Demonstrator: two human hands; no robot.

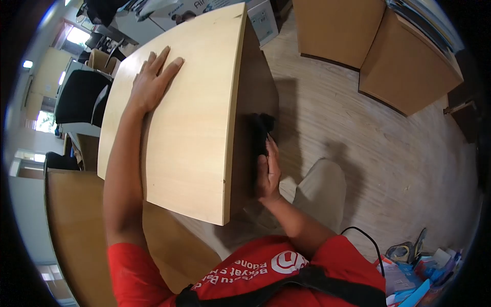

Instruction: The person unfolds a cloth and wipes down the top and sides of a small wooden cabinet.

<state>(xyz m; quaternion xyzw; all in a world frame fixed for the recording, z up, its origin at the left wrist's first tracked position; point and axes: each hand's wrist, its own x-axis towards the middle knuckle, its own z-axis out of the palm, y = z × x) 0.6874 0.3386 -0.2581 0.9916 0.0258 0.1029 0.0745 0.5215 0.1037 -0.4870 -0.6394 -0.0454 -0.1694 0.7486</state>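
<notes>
A boxy piece of wooden furniture (pixel 194 128) stands in front of me, with a pale wood-grain face up and a shadowed side (pixel 250 82) on the right. My left hand (pixel 151 82) lies flat on the pale face, fingers spread and holding nothing. Low against the shadowed side, my right hand (pixel 269 171) is closed at a dark, soft-edged black thing (pixel 263 128). Shadow and blur hide whether it is a cloth, a caster or some other part.
Brown wooden cabinets (pixel 337 30) stand at the upper right, and a brown panel (pixel 82 225) is at the lower left. Scissors (pixel 417 245) and coloured packets (pixel 434 266) lie on the floor at lower right. A black chair (pixel 82 97) is on the left. Behind are boxes (pixel 263 23).
</notes>
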